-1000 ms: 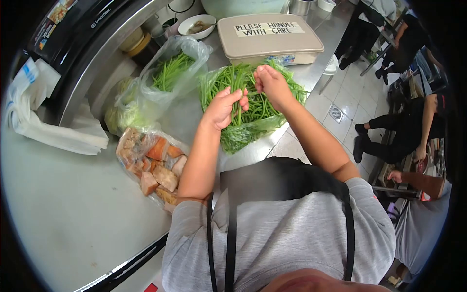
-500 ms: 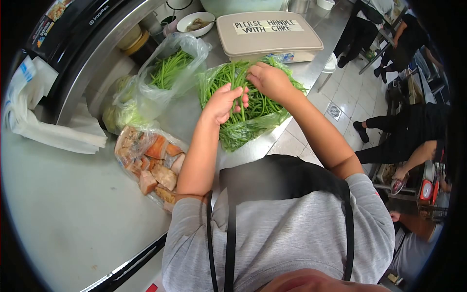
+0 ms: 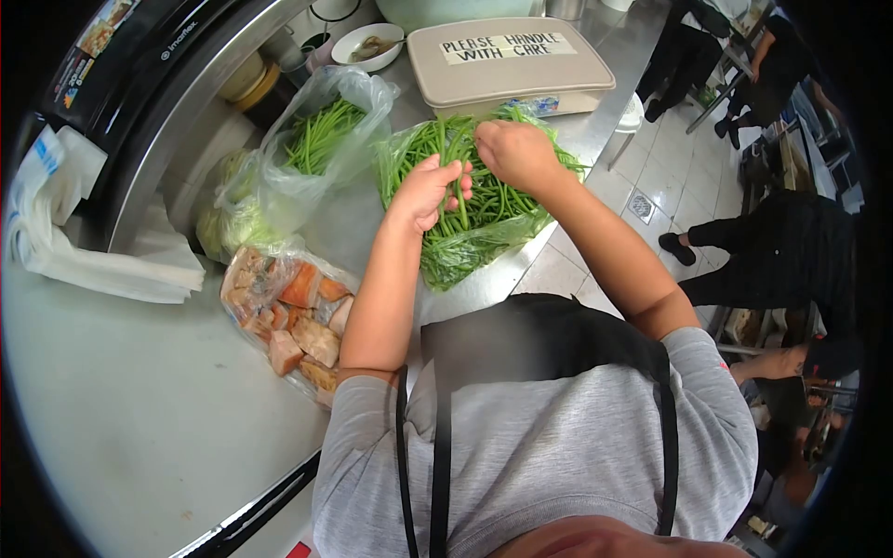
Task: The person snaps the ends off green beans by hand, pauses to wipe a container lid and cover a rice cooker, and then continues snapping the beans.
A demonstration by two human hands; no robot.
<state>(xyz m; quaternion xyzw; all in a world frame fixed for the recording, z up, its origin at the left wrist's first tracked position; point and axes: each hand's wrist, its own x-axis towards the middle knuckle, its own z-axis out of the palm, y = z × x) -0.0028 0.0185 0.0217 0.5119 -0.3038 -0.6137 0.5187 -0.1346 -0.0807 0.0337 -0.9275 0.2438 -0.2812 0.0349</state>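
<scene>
My left hand [image 3: 430, 192] is closed round a few long green beans [image 3: 457, 206], which stand up out of its grip. They are above a large pile of the same beans [image 3: 502, 200] in an open clear plastic bag [image 3: 465, 258]. My right hand [image 3: 514, 152] is just to the right, over the far part of the pile. Its fingers are curled in and pinched, and what lies between them is hidden. To the left, a second clear bag [image 3: 358, 153] holds shorter cut green pieces [image 3: 321, 135].
A lidded box [image 3: 512, 70] marked "PLEASE HANDLE WITH CARE" stands beyond the beans. Left are cabbage-like greens [image 3: 233, 219] and bagged meat chunks [image 3: 302, 321]. A bowl [image 3: 367, 46] sits at the back. Co-workers [image 3: 791, 246] stand across the tiled floor at right.
My right hand has moved slightly, its fingers curling in more and drawing a little away from the left hand's beans. A co-worker at right has shifted position. My left hand stays nearly still.
</scene>
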